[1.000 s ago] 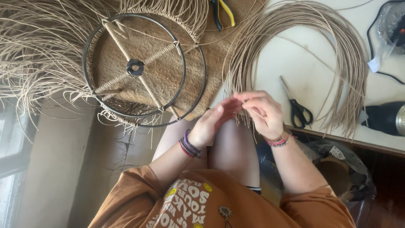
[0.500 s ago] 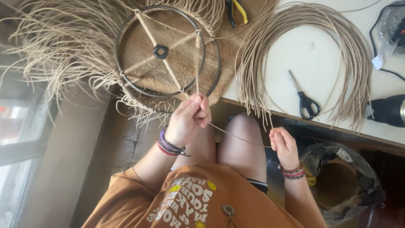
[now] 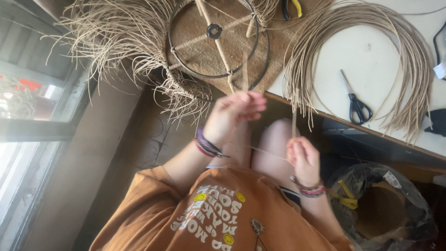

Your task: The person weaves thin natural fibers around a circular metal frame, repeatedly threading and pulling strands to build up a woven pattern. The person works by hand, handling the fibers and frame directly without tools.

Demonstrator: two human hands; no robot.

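Since half a second back the hands have drifted closer to the frame again: the left hand [image 3: 237, 111] has come up to about 12 o'clock of the lap, fingers curled and pinched around what looks like the top of a thin rattan strand [image 3: 267, 153], though it's motion-blurred so I can't swear to the grip. The right hand [image 3: 303, 157], sitting at roughly 3 o'clock from the left, is clenched around a stiffer upright piece of the same cane, which pokes straight up toward the table [image 3: 371, 51] edge. So the strand that was stretched low across the knees a moment ago now runs slack between both fists, which to me reads as a pull-through being finished and the cane getting re-gripped. Up at 12 o'clock the wire ring frame [image 3: 218, 39] with its wrapped spokes lies on the woven mat, fringe hanging off the edge. Off at 2 o'clock sit the coil of spare cane [image 3: 409, 60] and black scissors [image 3: 357, 104], both untouched.
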